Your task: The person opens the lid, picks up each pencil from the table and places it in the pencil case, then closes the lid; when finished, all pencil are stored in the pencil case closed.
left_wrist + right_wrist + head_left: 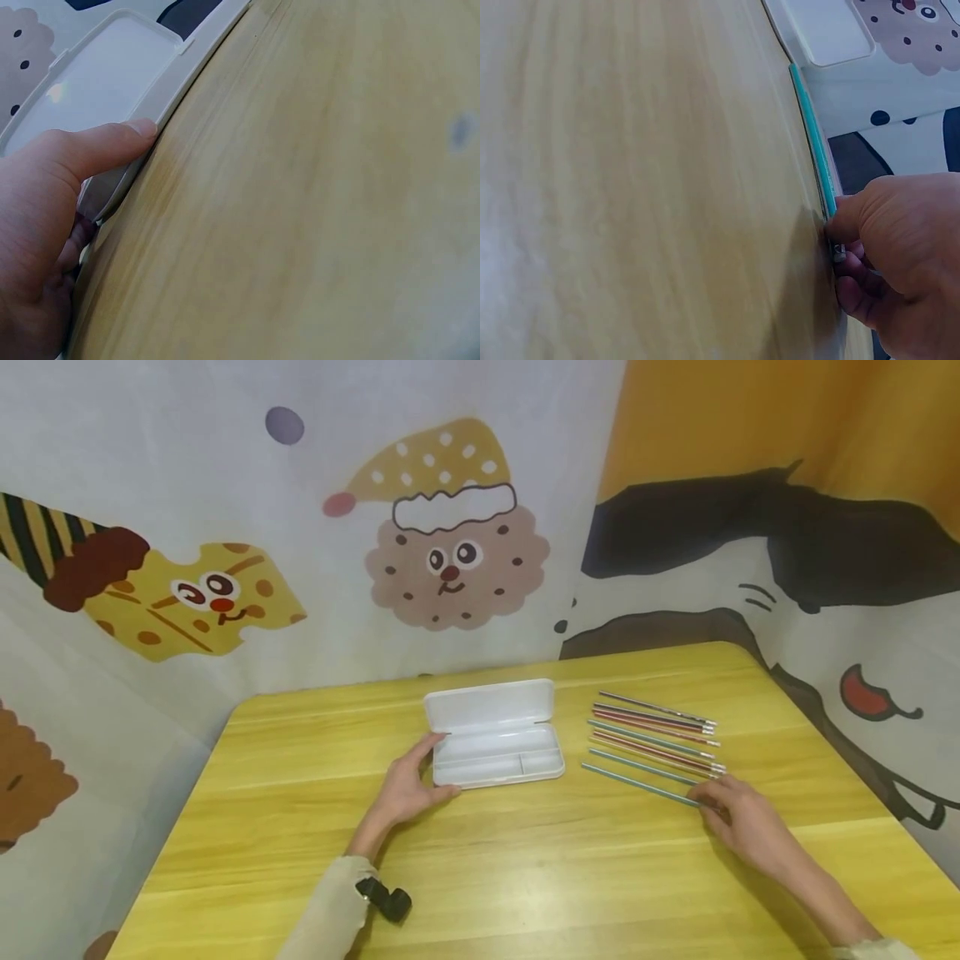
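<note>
A white pencil case point(495, 768) lies with its lid point(491, 706) raised at the back, and its tray has a few divided compartments. My left hand point(405, 787) grips the case's left end, thumb on the front edge and fingers at the left side; the left wrist view shows the thumb along the case's front wall point(176, 94). On the right, my right hand point(746, 822) pinches the eraser end of the nearest teal pencil point(637, 782). That pencil point(814, 135) points toward the case in the right wrist view.
Several more pencils, striped dark point(652, 703), red point(652, 724) and teal point(641, 763), lie side by side behind the held one, eraser ends to the right. Everything is on a yellow wood-grain table point(525, 877). A cartoon-printed cloth point(315, 652) hangs behind its far edge.
</note>
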Tool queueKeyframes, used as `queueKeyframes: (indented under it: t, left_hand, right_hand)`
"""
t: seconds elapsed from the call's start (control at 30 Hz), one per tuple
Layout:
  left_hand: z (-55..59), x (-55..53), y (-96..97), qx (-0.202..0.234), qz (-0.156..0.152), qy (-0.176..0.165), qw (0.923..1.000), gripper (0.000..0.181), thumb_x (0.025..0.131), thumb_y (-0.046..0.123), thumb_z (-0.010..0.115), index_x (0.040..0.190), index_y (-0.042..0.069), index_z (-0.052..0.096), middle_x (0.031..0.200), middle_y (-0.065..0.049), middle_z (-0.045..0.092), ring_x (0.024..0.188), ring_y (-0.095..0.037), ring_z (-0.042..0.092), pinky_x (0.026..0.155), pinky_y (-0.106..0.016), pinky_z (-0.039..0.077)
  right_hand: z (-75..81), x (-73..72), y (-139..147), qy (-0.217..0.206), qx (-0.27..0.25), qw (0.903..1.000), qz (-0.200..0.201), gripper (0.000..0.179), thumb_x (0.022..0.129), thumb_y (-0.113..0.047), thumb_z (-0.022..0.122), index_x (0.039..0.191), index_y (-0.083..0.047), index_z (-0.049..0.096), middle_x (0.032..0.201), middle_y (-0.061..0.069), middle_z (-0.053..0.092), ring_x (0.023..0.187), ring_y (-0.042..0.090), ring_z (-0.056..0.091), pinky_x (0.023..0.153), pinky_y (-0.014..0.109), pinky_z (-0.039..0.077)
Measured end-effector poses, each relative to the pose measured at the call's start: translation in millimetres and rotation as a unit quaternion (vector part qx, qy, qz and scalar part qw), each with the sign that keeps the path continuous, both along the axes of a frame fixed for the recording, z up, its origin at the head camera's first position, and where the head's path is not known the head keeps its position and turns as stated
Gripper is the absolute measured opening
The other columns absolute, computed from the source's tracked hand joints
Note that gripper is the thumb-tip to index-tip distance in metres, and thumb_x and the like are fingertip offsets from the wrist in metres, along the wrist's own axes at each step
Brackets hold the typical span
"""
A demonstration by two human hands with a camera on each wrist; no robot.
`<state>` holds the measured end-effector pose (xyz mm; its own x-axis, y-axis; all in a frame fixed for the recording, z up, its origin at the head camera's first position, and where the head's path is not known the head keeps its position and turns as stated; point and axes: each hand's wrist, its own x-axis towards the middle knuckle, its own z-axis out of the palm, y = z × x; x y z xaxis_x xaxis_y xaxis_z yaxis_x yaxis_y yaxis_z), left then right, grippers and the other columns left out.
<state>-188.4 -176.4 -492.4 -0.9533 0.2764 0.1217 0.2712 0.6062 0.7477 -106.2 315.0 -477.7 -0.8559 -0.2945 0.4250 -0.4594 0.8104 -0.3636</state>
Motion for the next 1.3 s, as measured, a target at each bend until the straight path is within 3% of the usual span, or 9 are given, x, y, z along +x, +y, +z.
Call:
queueKeyframes:
  t: [0.3,0.7,0.83,1.13,1.3]
  left_hand:
    - [-0.2,0.2,-0.3,-0.011,0.003,0.0,0.9999,0.09,0.073,0.027,0.091,0.15,0.02,0.044,0.158,-0.008,0.036,0.139,-0.03,0.04,0.113,-0.043,0.035]
    - [0.1,1.7,0.2,0.001,0.005,-0.003,1.0,0.09,0.072,0.023,0.092,0.149,0.019,0.045,0.158,-0.009,0.035,0.139,-0.029,0.04,0.113,-0.04,0.034]
    - [0.0,1.8,0.7,-0.002,0.004,0.0,1.0,0.089,0.072,0.023,0.091,0.149,0.019,0.046,0.157,-0.01,0.036,0.14,-0.03,0.039,0.114,-0.043,0.033]
    - [-1.4,0.4,0.1,0.004,0.005,0.003,1.0,0.089,0.072,0.022,0.092,0.148,0.019,0.047,0.157,-0.009,0.038,0.137,-0.03,0.043,0.113,-0.041,0.035]
    - [1.1,2.7,1.0,0.007,0.002,0.007,0.9999,0.089,0.072,0.021,0.091,0.149,0.017,0.046,0.156,-0.011,0.039,0.135,-0.033,0.045,0.112,-0.046,0.036]
  right_hand:
    - [-2.1,-4.6,2.7,0.045,-0.006,0.9987,0.023,0.037,0.067,0.018,0.078,0.093,-0.008,0.07,0.086,0.001,0.063,0.074,0.01,0.056,0.056,0.026,0.052]
    - [21.1,-24.6,-11.4,0.082,-0.012,0.9938,0.074,0.037,0.068,0.018,0.077,0.097,-0.005,0.07,0.085,-0.001,0.061,0.071,0.007,0.052,0.054,0.025,0.049]
    - [27.2,-30.9,-18.5,0.085,-0.014,0.9925,0.086,0.038,0.069,0.017,0.076,0.098,-0.006,0.07,0.082,-0.007,0.056,0.069,0.004,0.044,0.052,0.023,0.042]
    - [37.3,-46.7,-38.7,0.077,-0.018,0.9906,0.112,0.035,0.071,0.014,0.078,0.099,-0.005,0.07,0.085,-0.001,0.061,0.07,0.006,0.049,0.053,0.023,0.045]
    - [39.5,-54.3,-50.9,0.072,-0.027,0.989,0.127,0.034,0.071,0.014,0.078,0.099,-0.004,0.07,0.085,0.0,0.062,0.069,0.005,0.049,0.052,0.023,0.044]
